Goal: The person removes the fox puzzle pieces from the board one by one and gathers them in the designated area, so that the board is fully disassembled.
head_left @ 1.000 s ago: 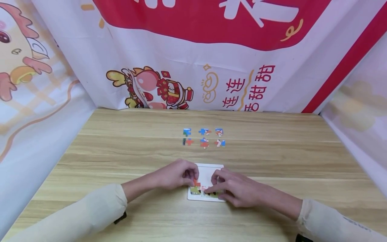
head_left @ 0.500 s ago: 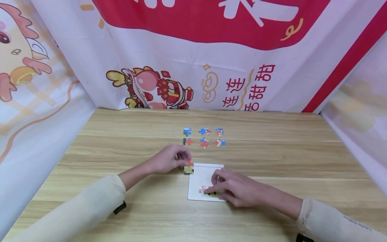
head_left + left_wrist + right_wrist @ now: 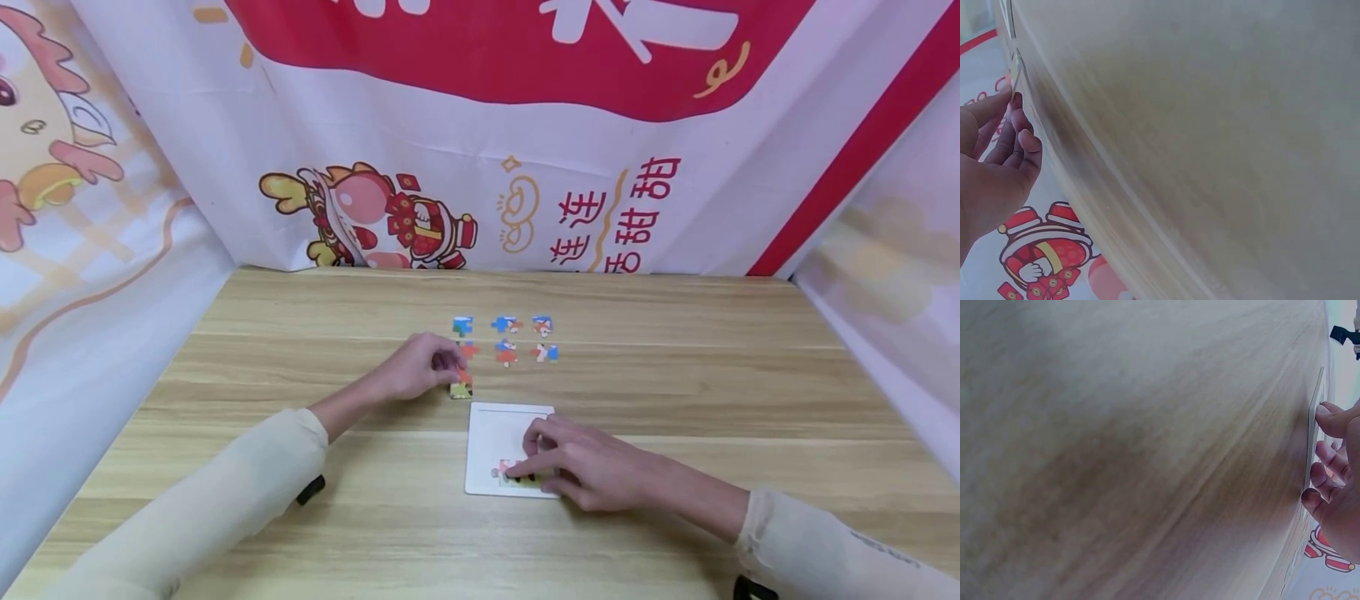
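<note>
My left hand point(image 3: 423, 365) pinches a jigsaw piece point(image 3: 461, 388), orange above and yellow-green below, between thumb and fingertips. It is just beyond the far left corner of a white puzzle board point(image 3: 487, 437). Edge-on, the pinched piece point(image 3: 1017, 74) shows as a thin sliver in the left wrist view. On the board, my right hand point(image 3: 588, 467) presses its extended index finger onto joined jigsaw pieces point(image 3: 506, 468) along the near edge, partly covering them. In the right wrist view, my right hand's thumb and fingertips touch the edge of the board point(image 3: 1311, 431).
Beyond the board, several loose jigsaw pieces lie in two rows, among them a blue and green one point(image 3: 462, 325) and a white and blue one point(image 3: 546, 353). My left hand partly overlaps the nearer row. A printed cloth point(image 3: 420, 125) hangs behind the wooden table point(image 3: 675, 358).
My left hand has lifted the orange and yellow-green jigsaw piece off the board's near left and carried it away, past the board's far edge. The right hand has stayed put.
</note>
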`<state>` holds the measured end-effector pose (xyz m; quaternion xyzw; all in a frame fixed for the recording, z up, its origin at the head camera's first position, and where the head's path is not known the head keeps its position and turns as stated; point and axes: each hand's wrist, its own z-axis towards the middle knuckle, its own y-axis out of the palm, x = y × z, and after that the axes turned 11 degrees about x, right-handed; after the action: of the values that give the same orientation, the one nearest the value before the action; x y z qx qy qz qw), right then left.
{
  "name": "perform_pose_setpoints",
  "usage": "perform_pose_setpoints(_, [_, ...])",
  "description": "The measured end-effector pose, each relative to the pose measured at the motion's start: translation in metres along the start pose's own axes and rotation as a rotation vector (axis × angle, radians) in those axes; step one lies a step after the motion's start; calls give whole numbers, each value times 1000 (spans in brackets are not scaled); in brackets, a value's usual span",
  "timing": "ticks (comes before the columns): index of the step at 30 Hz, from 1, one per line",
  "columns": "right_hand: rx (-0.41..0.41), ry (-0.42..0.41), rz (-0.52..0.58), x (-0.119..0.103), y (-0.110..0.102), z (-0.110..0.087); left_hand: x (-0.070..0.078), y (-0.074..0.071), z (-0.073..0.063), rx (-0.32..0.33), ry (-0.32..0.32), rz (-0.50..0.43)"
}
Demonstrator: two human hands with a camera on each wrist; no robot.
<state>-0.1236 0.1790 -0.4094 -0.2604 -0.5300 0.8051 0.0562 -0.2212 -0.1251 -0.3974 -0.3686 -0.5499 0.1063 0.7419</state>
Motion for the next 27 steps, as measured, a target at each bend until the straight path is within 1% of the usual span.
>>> perform_pose_setpoints(4, [5,-8,-2,1,1,0,-4,0,4,-1,-30,2])
perform_pose_setpoints(7, [1,-4,-7,1,1,-1,-3,0,6,-4,-52,5])
perform_pose_setpoints(12, [0,-2,-9,2,2,-1,-3,2,9,-4,-66,11])
perform_pose_setpoints(17, [8,-15,-7,2,2,0,-4,1,10,-18,-81,13])
perform_pose_setpoints(20, [13,-20,-5,2,2,-1,-4,1,10,-17,-79,25])
perform_pose_setpoints(27, [7,-12,-12,2,2,0,-2,2,9,10,-58,71])
